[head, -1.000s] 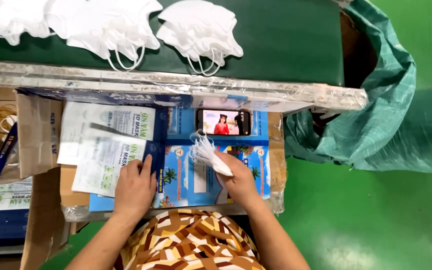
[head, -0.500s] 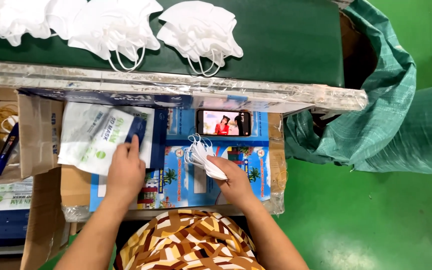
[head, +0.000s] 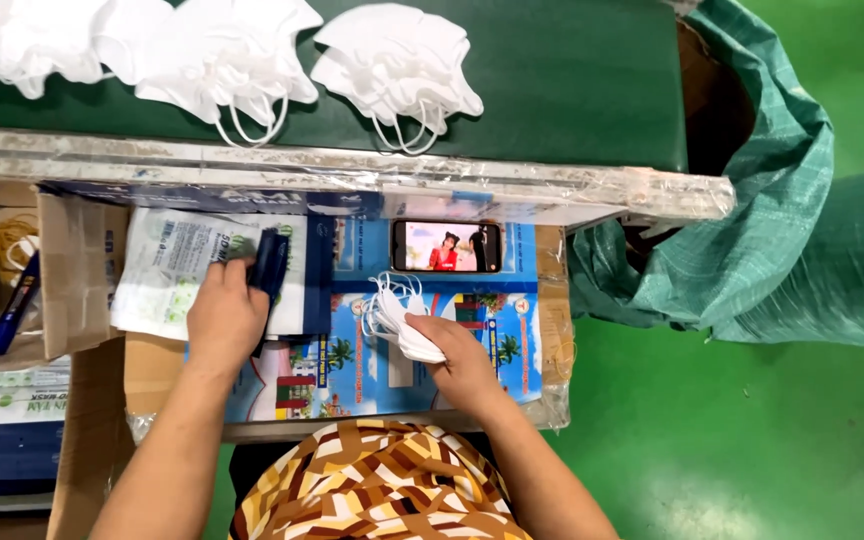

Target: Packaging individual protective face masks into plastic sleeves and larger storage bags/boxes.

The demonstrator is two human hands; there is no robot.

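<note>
Right hand (head: 462, 365) grip clamped on folded white masks (head: 407, 325) over blue bench (head: 512, 345); soft, light, loops tangle, so pinch folded edge. Left hand (head: 224, 318) closed on dark blue tool (head: 270, 262) atop packaging bags (head: 167, 270).

The one camera sat on my head and looked steeply down, close over my left hand (head: 224, 318) and right hand (head: 462, 362) at the work surface (head: 512, 345), with the green belt (head: 552, 90) farther ahead.
</note>
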